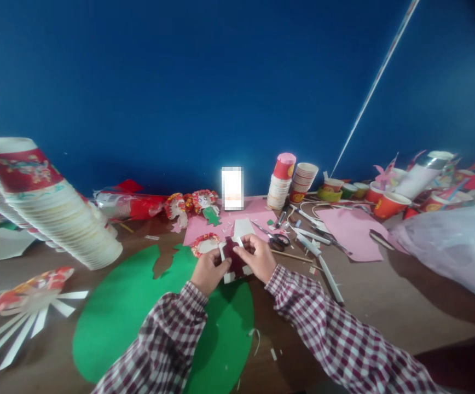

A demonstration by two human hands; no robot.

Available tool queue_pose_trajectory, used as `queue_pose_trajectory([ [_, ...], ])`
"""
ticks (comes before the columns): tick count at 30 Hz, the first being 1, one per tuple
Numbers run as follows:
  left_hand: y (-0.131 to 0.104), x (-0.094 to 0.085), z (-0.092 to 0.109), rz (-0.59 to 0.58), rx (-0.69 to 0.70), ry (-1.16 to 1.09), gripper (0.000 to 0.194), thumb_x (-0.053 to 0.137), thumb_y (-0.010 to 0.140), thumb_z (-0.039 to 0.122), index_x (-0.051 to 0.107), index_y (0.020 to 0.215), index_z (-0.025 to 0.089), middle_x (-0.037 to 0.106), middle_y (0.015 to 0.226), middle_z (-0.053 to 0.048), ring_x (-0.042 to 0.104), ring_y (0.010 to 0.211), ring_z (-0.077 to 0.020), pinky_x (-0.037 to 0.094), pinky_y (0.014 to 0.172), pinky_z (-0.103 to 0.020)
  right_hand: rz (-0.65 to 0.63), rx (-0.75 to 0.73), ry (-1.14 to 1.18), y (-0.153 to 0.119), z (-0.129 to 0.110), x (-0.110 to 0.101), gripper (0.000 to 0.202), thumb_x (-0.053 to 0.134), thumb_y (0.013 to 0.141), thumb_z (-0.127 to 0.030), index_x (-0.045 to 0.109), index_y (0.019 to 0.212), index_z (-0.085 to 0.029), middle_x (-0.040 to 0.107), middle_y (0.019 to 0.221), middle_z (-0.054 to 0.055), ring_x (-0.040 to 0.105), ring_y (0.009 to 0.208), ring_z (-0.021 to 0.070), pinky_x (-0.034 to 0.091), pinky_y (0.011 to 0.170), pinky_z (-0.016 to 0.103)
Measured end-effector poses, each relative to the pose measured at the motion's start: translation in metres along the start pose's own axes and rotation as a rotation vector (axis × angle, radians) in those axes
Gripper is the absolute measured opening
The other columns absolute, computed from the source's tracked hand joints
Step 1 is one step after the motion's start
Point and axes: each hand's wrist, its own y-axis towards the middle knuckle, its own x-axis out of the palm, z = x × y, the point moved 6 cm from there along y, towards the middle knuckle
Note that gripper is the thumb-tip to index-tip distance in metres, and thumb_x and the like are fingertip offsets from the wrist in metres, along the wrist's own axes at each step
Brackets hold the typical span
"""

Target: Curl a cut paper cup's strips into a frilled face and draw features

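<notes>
Between my two hands is a small piece of dark red and white card (232, 264), held over the edge of a large green paper sheet (114, 317). My left hand (210, 271) pinches its left side, thumb on the front. On the other side, my right hand (258, 257) grips the upper right edge with thumb and fingers. What is printed on the card cannot be made out. Just behind the hands lie a patterned paper ring (204, 244) and a pink paper sheet (192, 229). A pair of black-handled scissors (278, 239) rests to the right.
A tall leaning stack of paper cups (69, 213) stands at the left, above a cup cut into strips (32, 312). More cup stacks (279, 189) stand at the back. A glue gun (309, 241), pink paper (352, 232) and a plastic bag (459, 246) lie rightward.
</notes>
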Motion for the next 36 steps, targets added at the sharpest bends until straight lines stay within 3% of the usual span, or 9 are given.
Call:
queue_pose_trajectory([
  [26,0.002,-0.002,0.000,0.011,0.042,0.018,0.030,0.056,0.071,0.029,0.062,0.093,0.011,0.068,0.081,-0.007,0.061,0.073,-0.0192,0.047,0.067,-0.028,0.027,-0.011,0.001,0.002,0.000,-0.003,0.014,0.049,0.077,-0.026,0.056,0.085,-0.017,0.063,0.074,0.003,0.058,0.067,0.0158,0.048,0.061,0.027],
  [33,-0.001,-0.001,0.005,0.027,0.009,0.095,0.020,0.056,0.070,0.029,0.062,0.077,0.011,0.063,0.062,-0.003,0.057,0.059,-0.0159,0.044,0.054,-0.024,0.128,-0.007,0.004,0.007,-0.001,-0.016,0.014,0.049,0.077,-0.027,0.056,0.084,-0.017,0.063,0.075,0.004,0.058,0.065,0.0160,0.047,0.061,0.027],
  [36,-0.002,0.001,0.004,-0.003,0.014,0.101,0.023,0.056,0.070,0.030,0.062,0.080,0.010,0.063,0.064,-0.004,0.056,0.058,-0.0152,0.043,0.053,-0.024,0.218,0.001,0.019,0.011,0.001,-0.027,0.016,0.051,0.075,-0.028,0.056,0.085,-0.016,0.063,0.076,0.005,0.058,0.067,0.0167,0.047,0.062,0.028],
])
